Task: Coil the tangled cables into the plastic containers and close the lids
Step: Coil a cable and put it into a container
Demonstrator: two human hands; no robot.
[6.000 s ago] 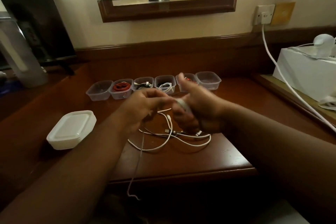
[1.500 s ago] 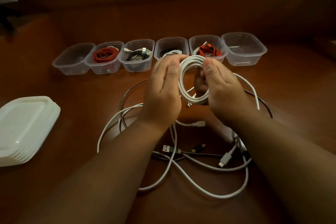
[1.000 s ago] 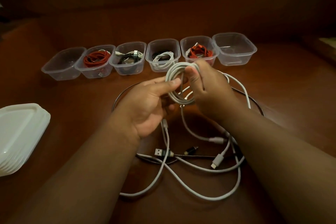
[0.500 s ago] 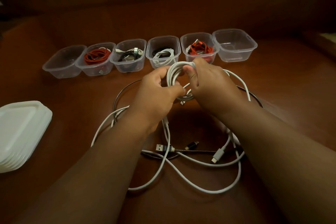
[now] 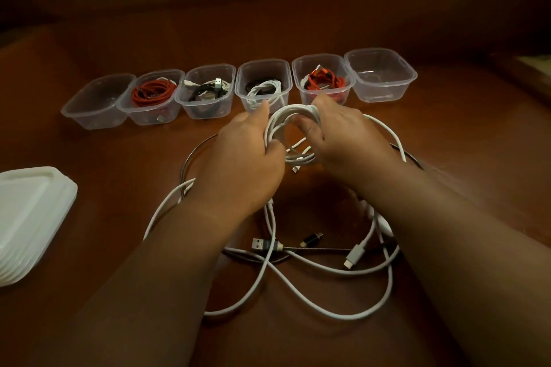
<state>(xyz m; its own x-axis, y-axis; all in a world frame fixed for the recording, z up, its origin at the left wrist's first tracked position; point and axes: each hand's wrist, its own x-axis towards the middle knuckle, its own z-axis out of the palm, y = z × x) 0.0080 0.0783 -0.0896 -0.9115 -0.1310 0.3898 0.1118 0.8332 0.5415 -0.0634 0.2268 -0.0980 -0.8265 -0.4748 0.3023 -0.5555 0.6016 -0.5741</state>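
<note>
We have the white coil (image 5: 293, 121) held up between both hands, just above the bench (image 5: 89, 176) and just in front of the row of containers. Our left hand (image 5: 241, 164) curls its fingers round the coil's left side, and our right hand (image 5: 343, 140) grips the right side with the thumb hooked through the loop. One small plug (image 5: 295, 169) dangles from the coil's lower edge; a strand seems to run from the right hand down to the loose cables, though the arm hides where it joins, so we cannot say whether this cable is fully wound.

We judge the step in hand to be finishing the winding of this cable. The next move calls for tucking in any remaining tail, keeping the loops pinched so they do not spring apart, and lowering the coil into an empty container.

Two stand empty: the far-left container (image 5: 98, 104) and the far-right container (image 5: 381, 77); the far-right is nearer our hands. The four between already hold cables. On the bench under our forearms lies the tangle of white and dark cables (image 5: 298, 265), still to be sorted. The stack of lids (image 5: 26, 217) sits at the left edge, and no container is closed yet.
</note>
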